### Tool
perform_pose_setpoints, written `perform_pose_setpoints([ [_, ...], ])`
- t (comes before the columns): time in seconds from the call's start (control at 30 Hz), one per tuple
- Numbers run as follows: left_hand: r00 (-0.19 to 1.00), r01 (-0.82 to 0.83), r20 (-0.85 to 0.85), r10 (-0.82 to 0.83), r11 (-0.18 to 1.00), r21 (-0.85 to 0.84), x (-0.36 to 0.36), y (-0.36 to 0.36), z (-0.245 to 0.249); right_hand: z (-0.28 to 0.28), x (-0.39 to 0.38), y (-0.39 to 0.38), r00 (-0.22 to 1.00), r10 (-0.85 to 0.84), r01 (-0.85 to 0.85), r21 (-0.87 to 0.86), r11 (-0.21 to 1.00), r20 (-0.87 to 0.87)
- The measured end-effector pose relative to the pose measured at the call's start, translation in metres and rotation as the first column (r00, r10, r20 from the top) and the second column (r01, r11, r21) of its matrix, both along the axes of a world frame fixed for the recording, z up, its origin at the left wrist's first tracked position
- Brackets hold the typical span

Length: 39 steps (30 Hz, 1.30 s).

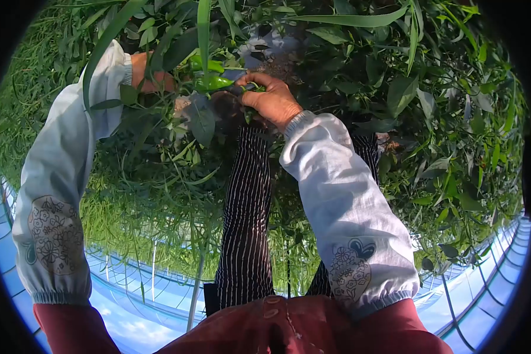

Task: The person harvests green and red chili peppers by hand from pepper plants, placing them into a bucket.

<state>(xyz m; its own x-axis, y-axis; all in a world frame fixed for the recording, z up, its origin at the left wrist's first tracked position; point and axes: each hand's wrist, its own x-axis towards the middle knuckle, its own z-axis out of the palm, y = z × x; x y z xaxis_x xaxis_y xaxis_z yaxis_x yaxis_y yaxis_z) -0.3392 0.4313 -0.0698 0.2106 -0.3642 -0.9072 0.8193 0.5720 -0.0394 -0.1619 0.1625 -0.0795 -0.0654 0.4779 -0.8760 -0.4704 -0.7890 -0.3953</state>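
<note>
Two glossy green peppers (213, 82) lie close together among the leaves, between my hands in the head view. My right hand (272, 100) is closed in a pinch at the right end of the lower pepper, where its stem appears to be. Bits of green show between and below these fingers. My left hand (153, 74) reaches in from the left, just beside the peppers. Leaves cover its fingers, so their grip is hidden.
Dense pepper foliage (401, 91) surrounds both hands, and long grass blades (360, 20) hang across the top. My striped trouser leg (245, 218) stands between the plants. Greenhouse framing (197, 289) curves along the lower edge.
</note>
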Motion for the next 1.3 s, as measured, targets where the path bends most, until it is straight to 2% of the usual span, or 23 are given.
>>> perform_pose_setpoints([
  [0.07,0.796,0.043,0.589,-0.14,0.984,0.175,-0.026,-0.005,-0.041,0.026,0.033,-0.005,0.967,-0.174,0.161,-0.084,0.983,-0.187],
  [0.13,0.244,-0.233,0.959,-0.146,0.951,0.204,-0.04,-0.022,-0.098,0.029,0.043,-0.012,0.974,-0.184,0.202,0.137,0.97,-0.132],
  [0.2,0.766,-0.206,0.609,0.208,0.976,-0.073,-0.047,-0.024,-0.079,0.048,0.059,-0.001,0.987,-0.153,0.163,0.314,0.936,-0.055],
  [0.27,0.852,0.142,0.508,-0.126,0.99,0.007,-0.024,-0.028,-0.042,0.057,0.067,0.014,0.999,0.029,-0.009,0.455,0.891,-0.038],
  [0.3,0.591,0.467,0.598,-0.541,0.834,0.293,0.023,-0.031,-0.013,0.057,0.066,0.019,0.993,0.117,-0.09,0.522,0.848,-0.018],
  [0.33,0.188,0.632,0.529,-0.828,0.514,0.579,0.05,-0.034,0.003,0.054,0.06,0.021,0.98,0.163,-0.199,0.572,0.795,0.115],
  [0.4,0.64,0.354,0.666,-0.383,0.916,0.187,0.008,-0.033,-0.042,0.046,0.046,0.023,0.899,0.217,-0.422,0.616,0.665,0.381],
  [0.43,0.411,0.492,0.675,-0.612,0.773,0.401,0.021,-0.034,-0.037,0.06,0.048,0.029,0.878,0.301,-0.472,0.559,0.682,0.373],
  [0.5,0.203,0.635,0.611,-0.765,0.577,0.513,0.056,-0.037,-0.012,0.074,0.044,0.037,0.739,0.455,-0.656,0.374,0.656,0.498],
  [0.57,0.184,0.74,0.422,-0.888,0.408,0.536,0.084,-0.046,0.016,0.071,0.033,0.042,0.469,0.573,-0.851,0.171,0.497,0.672],
  [0.67,0.296,0.766,0.163,-0.941,0.336,0.549,0.073,-0.057,0.009,0.068,0.038,0.036,0.427,0.54,-0.894,0.249,0.374,0.725],
  [0.7,0.298,0.767,0.127,-0.946,0.317,0.557,0.077,-0.06,0.015,0.065,0.038,0.026,0.575,0.412,-0.805,0.398,0.44,0.707],
  [0.77,0.242,0.779,0.1,-0.965,0.255,0.572,0.087,-0.062,0.026,0.037,0.016,0.011,0.86,0.284,-0.509,0.664,0.548,0.425],
  [0.83,0.132,0.636,0.033,-0.991,0.11,0.763,0.061,-0.065,0.01,0.011,-0.003,-0.016,0.922,0.34,-0.35,0.776,0.525,0.185],
  [0.87,0.028,0.663,0.093,-0.995,0.088,0.743,0.065,-0.065,0.011,0.042,0.016,-0.002,0.837,0.352,-0.115,0.495,0.861,-0.419],
  [0.93,-0.172,0.71,0.218,-0.961,0.032,0.703,0.074,-0.068,0.012,0.061,0.019,0.0,0.774,0.326,-0.198,0.282,0.939,-0.542],
  [0.97,-0.089,0.716,0.117,-0.989,0.018,0.698,0.079,-0.079,0.026,0.06,0.016,-0.003,0.746,0.313,-0.171,0.284,0.943,-0.588],
  [1.03,-0.126,0.673,0.217,-0.968,0.078,0.735,0.074,-0.082,0.025,0.055,0.007,-0.014,0.679,0.285,-0.118,0.282,0.952,-0.676],
  [1.13,-0.092,0.591,0.053,-0.994,-0.012,0.806,0.051,-0.105,0.026,0.043,0.001,-0.022,0.774,0.461,-0.478,0.076,0.875,-0.435],
  [1.17,0.103,0.515,0.164,-0.981,0.194,0.835,0.048,-0.105,0.027,0.033,0.005,-0.027,0.85,0.322,-0.31,0.099,0.946,-0.418],
  [1.2,0.079,0.584,0.127,-0.989,0.149,0.798,0.048,-0.106,0.026,0.024,0.01,-0.032,0.896,0.347,-0.338,0.082,0.938,-0.278],
  [1.23,0.054,0.651,0.094,-0.994,0.107,0.752,0.052,-0.108,0.031,-0.002,0.001,-0.034,0.796,0.598,-0.604,0.158,0.781,0.09],
  [1.3,0.04,0.766,-0.023,-0.999,0.016,0.642,0.07,-0.118,0.046,-0.032,-0.004,-0.039,0.603,0.707,-0.779,0.084,0.621,0.37],
])
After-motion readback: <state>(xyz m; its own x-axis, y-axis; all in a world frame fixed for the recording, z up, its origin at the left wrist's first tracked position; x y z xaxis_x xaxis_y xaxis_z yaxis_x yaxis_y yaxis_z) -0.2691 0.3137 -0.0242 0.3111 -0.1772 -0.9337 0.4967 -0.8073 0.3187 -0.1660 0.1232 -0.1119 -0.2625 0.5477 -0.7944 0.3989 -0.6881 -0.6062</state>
